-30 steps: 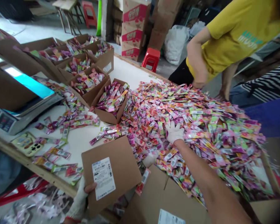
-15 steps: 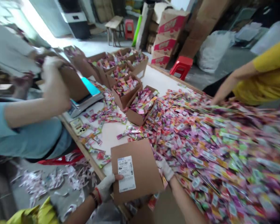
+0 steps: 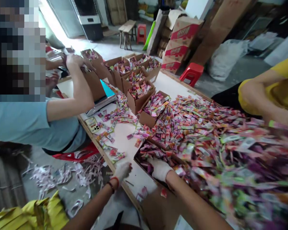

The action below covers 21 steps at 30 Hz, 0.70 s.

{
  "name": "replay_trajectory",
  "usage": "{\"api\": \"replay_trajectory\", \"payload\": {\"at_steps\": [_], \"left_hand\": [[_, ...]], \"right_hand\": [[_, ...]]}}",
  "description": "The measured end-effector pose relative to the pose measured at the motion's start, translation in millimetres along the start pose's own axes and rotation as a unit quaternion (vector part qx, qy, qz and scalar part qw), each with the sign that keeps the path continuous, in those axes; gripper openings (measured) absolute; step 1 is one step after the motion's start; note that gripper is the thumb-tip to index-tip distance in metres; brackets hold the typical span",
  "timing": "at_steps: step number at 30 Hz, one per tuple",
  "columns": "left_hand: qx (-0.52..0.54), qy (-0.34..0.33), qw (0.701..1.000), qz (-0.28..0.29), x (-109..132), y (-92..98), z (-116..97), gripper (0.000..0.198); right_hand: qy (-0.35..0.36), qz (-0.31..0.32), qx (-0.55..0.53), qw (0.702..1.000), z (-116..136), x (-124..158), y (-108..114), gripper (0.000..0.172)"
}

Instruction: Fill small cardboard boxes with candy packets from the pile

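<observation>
A cardboard box (image 3: 144, 166) full of small colourful packets (image 3: 156, 150) stands open at the table's near side. My right hand (image 3: 161, 170), in a white glove, reaches into this box and touches the packets; its fingertips are hidden among them. To the box's left, over the table edge, my left hand (image 3: 122, 171) is closed with curled fingers, and nothing shows in it. It wears a white glove, with a red band at the wrist. A large heap of loose packets (image 3: 206, 134) covers the right of the table. Below the box lies brown cardboard (image 3: 163, 204).
Several filled boxes (image 3: 134, 103) stand farther back on the table. A co-worker in a blue shirt (image 3: 62, 127) sits left by another box; one in yellow (image 3: 256, 92) works at right. A phone (image 3: 92, 124) lies near the left edge. A red stool (image 3: 191, 74) stands behind.
The labelled carton face that both hands held is gone from view; an open box of packets shows there now. My left hand has let go, and my right hand has moved into the box.
</observation>
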State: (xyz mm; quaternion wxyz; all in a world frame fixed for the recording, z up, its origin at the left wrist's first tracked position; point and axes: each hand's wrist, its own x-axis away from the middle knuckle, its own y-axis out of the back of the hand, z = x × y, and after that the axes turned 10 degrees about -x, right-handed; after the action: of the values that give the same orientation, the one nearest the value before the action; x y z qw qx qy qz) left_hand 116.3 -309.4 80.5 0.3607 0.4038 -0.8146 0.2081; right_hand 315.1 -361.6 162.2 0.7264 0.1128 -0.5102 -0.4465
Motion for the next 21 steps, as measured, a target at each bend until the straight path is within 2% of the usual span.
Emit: {"api": "replay_trajectory", "payload": {"at_steps": [2, 4, 5, 6, 7, 9, 11, 12, 13, 14, 15, 16, 18, 19, 21], "left_hand": [[-0.02, -0.048, 0.996, -0.067, 4.3, 20.7, -20.2, 0.042], [-0.104, -0.186, 0.97, -0.118, 13.1, 27.7, -47.5, 0.049], [-0.176, -0.278, 0.935, -0.132, 18.5, 24.8, -62.9, 0.054], [-0.263, -0.371, 0.881, -0.133, 23.9, 17.8, -78.3, 0.058], [-0.353, -0.449, 0.812, -0.118, 28.9, 7.7, -92.5, 0.061], [-0.511, -0.524, 0.678, -0.066, 35.6, -17.6, -113.9, 0.054], [-0.641, -0.502, 0.581, -0.015, 37.4, -41.6, -123.2, 0.038], [-0.69, -0.472, 0.548, 0.004, 37.4, -50.1, -123.9, 0.032], [-0.721, -0.448, 0.529, 0.018, 37.6, -55.2, -123.1, 0.028], [-0.73, -0.44, 0.523, 0.024, 38.4, -56.1, -121.4, 0.026], [-0.717, -0.449, 0.532, 0.02, 40.1, -52.8, -119.4, 0.024], [-0.686, -0.472, 0.554, 0.003, 42.5, -45.4, -117.2, 0.022], [-0.6, -0.504, 0.618, -0.063, 48.0, -20.4, -110.9, 0.021], [-0.57, -0.485, 0.655, -0.107, 50.1, -4.1, -105.6, 0.023], [-0.555, -0.378, 0.717, -0.187, 50.7, 31.8, -88.9, 0.026]], "right_hand": [[0.005, 0.008, 0.047, 0.999, -6.3, 0.1, -8.5, 0.057], [0.044, -0.019, 0.08, 0.996, -10.9, 13.3, -6.9, 0.046], [0.068, -0.04, 0.091, 0.993, -12.6, 23.2, -3.6, 0.043], [0.089, -0.063, 0.097, 0.989, -14.3, 33.5, 0.1, 0.04], [0.101, -0.087, 0.1, 0.986, -15.9, 42.6, 3.2, 0.039], [0.074, -0.111, 0.107, 0.985, -19.0, 51.5, 5.5, 0.039], [0.013, -0.096, 0.115, 0.989, -20.8, 46.3, 2.3, 0.04], [-0.011, -0.08, 0.114, 0.99, -20.7, 40.5, -0.1, 0.039], [-0.023, -0.066, 0.109, 0.992, -19.9, 34.8, -2.1, 0.038], [-0.025, -0.057, 0.105, 0.992, -18.8, 31.2, -2.8, 0.037], [-0.019, -0.055, 0.098, 0.994, -17.8, 31.4, -2.0, 0.039], [-0.006, -0.056, 0.078, 0.995, -17.5, 36.6, 0.3, 0.044], [0.049, -0.081, -0.017, 0.995, -21.1, 61.9, 6.9, 0.061], [0.081, -0.112, -0.093, 0.986, -26.5, 80.1, 9.6, 0.063], [0.107, -0.2, -0.267, 0.937, -46.6, 118.2, 9.1, 0.052]]}}
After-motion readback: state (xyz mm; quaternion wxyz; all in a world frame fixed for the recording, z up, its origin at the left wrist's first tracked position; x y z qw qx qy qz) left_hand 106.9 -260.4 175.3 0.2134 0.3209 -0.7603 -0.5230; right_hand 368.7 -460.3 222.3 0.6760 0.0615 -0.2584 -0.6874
